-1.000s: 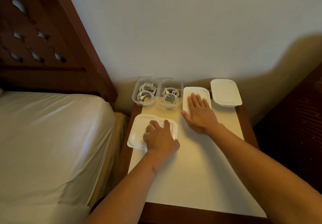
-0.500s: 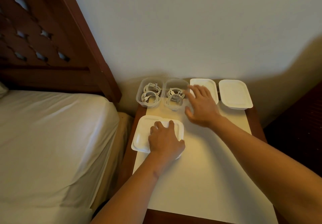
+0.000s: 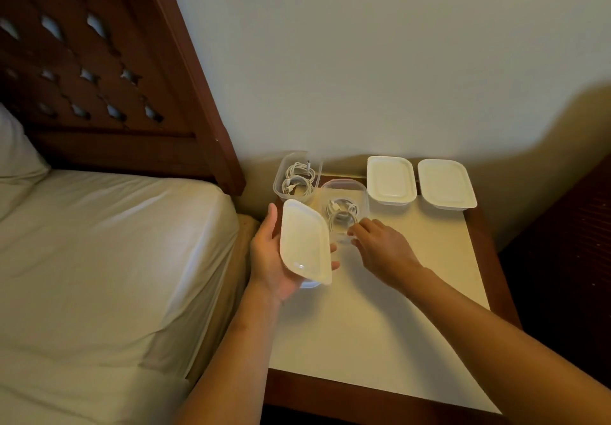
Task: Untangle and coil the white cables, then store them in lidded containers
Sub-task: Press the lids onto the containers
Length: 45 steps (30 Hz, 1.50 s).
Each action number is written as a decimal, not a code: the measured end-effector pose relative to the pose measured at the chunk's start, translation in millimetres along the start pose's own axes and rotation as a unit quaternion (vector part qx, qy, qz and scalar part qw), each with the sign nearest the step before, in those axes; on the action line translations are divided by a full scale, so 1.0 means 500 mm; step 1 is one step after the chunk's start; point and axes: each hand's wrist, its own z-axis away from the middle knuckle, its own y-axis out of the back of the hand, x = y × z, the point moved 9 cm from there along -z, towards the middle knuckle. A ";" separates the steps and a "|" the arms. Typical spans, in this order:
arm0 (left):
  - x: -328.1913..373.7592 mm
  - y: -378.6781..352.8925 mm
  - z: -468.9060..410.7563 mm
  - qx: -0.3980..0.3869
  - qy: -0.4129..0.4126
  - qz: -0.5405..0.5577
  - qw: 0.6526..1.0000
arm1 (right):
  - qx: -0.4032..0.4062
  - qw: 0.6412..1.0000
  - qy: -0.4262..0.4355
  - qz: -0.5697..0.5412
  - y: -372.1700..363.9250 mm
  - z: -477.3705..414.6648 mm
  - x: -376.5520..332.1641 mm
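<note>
Head view (the only one): the left hand [image 3: 269,259] grips a white lid [image 3: 305,243], thumb on one long side and fingers curled round the other, and holds it tilted above the left part of the desk [image 3: 380,325]. The right hand [image 3: 380,249] reaches to the near container [image 3: 344,187], a clear open one with a coiled white cable [image 3: 342,213] inside. Its fingertips are at the near wall, but whether they pinch it or only touch it I cannot tell (this part is blurred). Behind it, the far container [image 3: 281,190] is also open and holds a second cable [image 3: 299,178]. Two closed containers [image 3: 391,180] stand side by side at the back right.

I judge that the coiling is done and the closing is in hand. The next move calls for bringing the lid level over the near container, lining up the corners and pressing the rim down, with no loop of cable lying over the edge.
</note>
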 end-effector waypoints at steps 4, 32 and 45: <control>0.006 -0.025 0.001 0.053 -0.049 -0.065 0.995 | 0.011 1.000 -0.002 0.013 0.030 0.106 -0.021; -0.152 -0.105 -0.043 0.155 -0.179 -0.657 0.715 | -0.070 0.918 -0.327 -0.213 0.027 0.239 0.069; -0.189 -0.116 -0.063 -0.086 -0.195 -0.858 0.467 | -0.141 0.976 -0.121 -0.111 -0.034 0.220 0.050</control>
